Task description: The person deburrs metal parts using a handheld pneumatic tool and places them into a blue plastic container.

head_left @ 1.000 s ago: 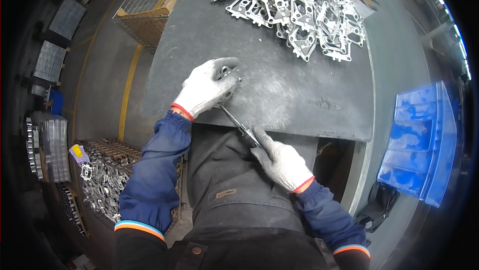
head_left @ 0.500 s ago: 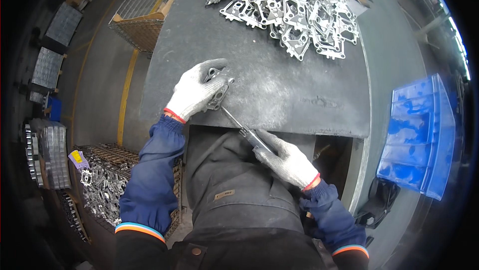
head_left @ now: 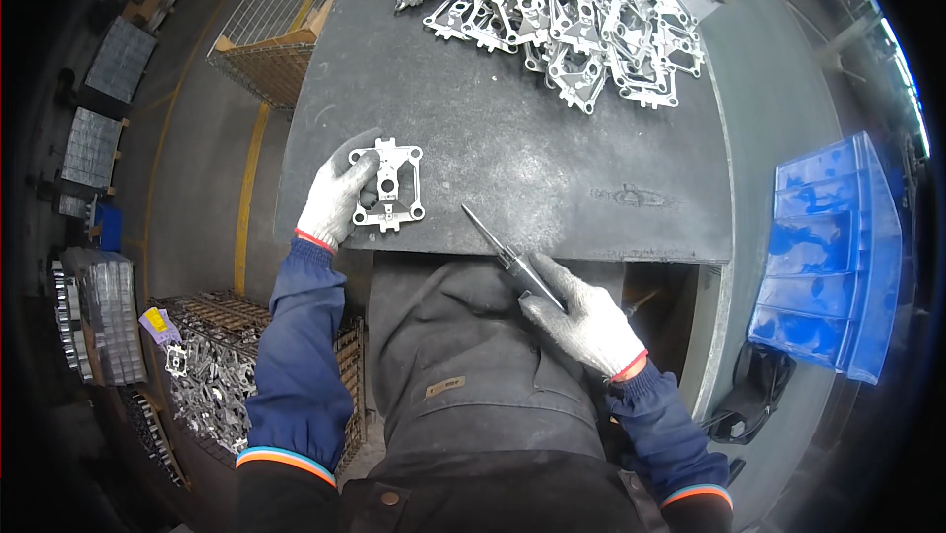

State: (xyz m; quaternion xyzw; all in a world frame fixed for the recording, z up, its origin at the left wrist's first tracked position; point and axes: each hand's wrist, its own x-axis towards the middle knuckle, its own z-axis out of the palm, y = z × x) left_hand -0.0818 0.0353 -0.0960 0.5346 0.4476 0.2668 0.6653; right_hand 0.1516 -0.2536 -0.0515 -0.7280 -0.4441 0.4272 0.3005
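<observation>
My left hand (head_left: 332,193), in a white glove with grey fingers, grips a cast metal bracket (head_left: 387,161) by its left side. The bracket is a squarish silver frame with a holed plate in its middle, its broad face turned up toward me. It is held over the near left part of the dark worktable (head_left: 552,168). My right hand (head_left: 589,324), gloved alike, is closed around the metal handle of a slim pointed file (head_left: 485,230). The file's tip points up and left, apart from the bracket. Part of the handle is hidden under my fingers.
A heap of similar metal brackets (head_left: 581,35) covers the table's far side. A blue plastic bin (head_left: 803,262) stands at the right. Wire baskets are at the left: one (head_left: 261,70) farther off, another (head_left: 340,361) beside my left arm with more brackets (head_left: 212,395).
My left hand has moved left and turned the bracket from edge-on to flat-facing. The file has come away from it, my right hand shifting slightly right and down.
</observation>
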